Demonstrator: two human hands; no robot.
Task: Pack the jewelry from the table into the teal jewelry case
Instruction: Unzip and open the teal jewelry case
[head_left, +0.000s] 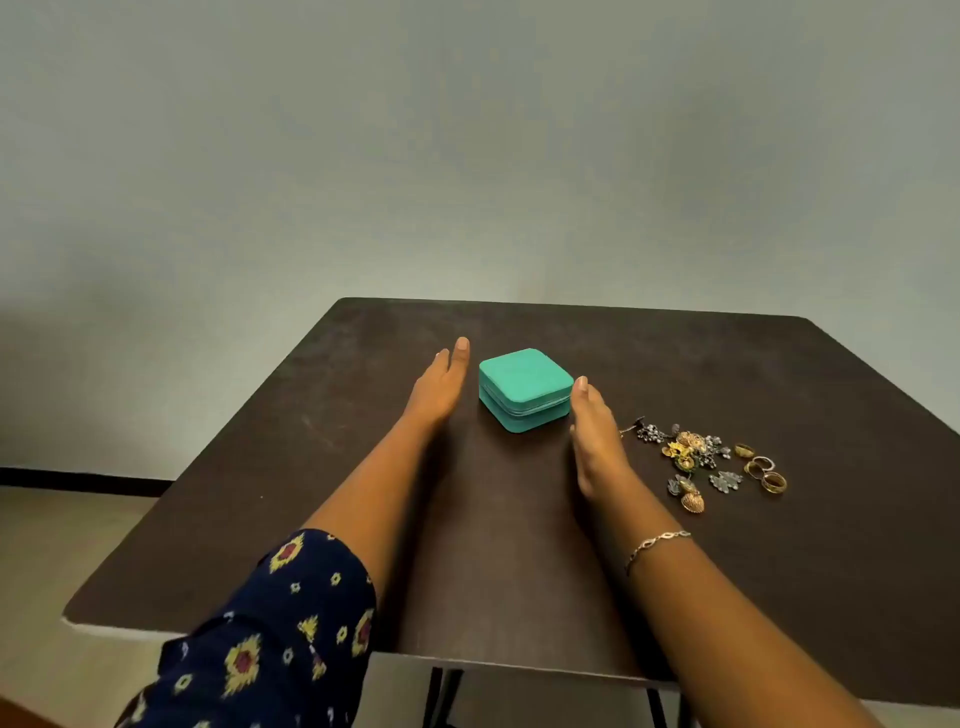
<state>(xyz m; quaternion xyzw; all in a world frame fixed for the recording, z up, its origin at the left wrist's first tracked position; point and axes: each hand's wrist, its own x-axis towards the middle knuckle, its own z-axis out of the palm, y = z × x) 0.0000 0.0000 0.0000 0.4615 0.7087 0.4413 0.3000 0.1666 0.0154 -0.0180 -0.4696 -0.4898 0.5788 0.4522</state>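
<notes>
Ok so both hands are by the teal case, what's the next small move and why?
Probably steady the teal case with the left hand and start its zip with the right hand. The case sits shut between both open hands, and the jewelry lies loose on the table to its right, so nothing can go in yet.

Dark table (363, 467), grey wall (467, 130)

Pale grey wall (467, 130), beige floor (62, 535)
</notes>
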